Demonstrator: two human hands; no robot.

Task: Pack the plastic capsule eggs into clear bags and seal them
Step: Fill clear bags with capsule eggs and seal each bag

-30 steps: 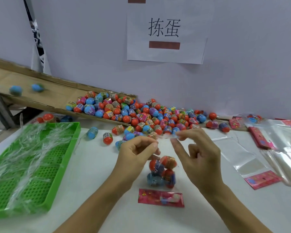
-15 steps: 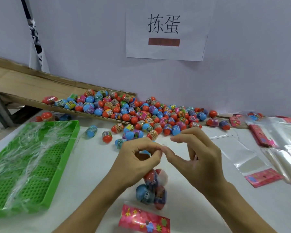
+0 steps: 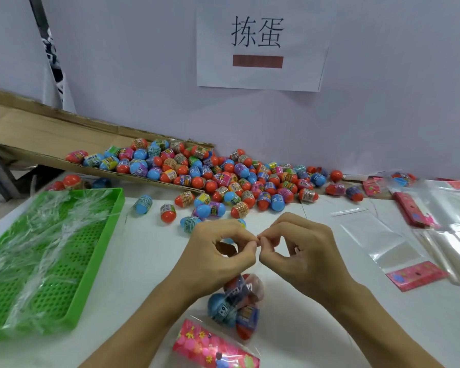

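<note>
A clear bag filled with several orange and blue capsule eggs hangs over the white table, its pink printed header lying near the front edge. My left hand and my right hand meet fingertip to fingertip above the bag, each pinching its open top edge. A big pile of loose capsule eggs lies along the wall behind my hands, spilling off a cardboard ramp.
A green perforated tray draped with crumpled clear film sits at the left. Empty clear bags with pink headers lie flat at the right, more stacked bags beyond them. A paper sign hangs on the wall.
My hands came together until the fingertips touch, gathering the bag's top. The filled bag and its pink header slid toward me. Two blue eggs that were rolling down the ramp are gone from it.
</note>
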